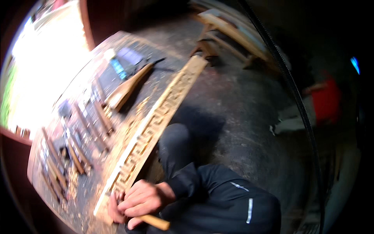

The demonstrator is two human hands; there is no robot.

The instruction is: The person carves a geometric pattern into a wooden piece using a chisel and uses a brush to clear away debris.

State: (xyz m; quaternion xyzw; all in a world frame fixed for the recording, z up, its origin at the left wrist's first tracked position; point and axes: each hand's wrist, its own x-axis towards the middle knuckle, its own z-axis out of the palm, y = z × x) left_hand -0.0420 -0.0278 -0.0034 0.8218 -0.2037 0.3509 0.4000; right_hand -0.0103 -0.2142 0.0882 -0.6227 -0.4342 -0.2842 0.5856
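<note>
A long pale wooden board (154, 126), carved with a repeating meander-like pattern, runs slantwise from the table's near side to beyond its far right edge. At its near end my hands are close together. My right hand (142, 198) is closed on a wood-handled chisel (156, 222), whose handle end sticks out to the lower right. Its blade is hidden by the fingers. Against the board, my left hand (113, 210) is partly covered by the right one; its bent fingers seem closed round the chisel's front part. Blur softens the fingers.
Several wood-handled chisels (74, 152) lie left of the board on the dark table (89, 191), among wood shavings (72, 183). Farther back are a wooden mallet-like piece (130, 87) and a blue item (118, 69). A wooden bench (230, 31) and a person in red (326, 101) are beyond.
</note>
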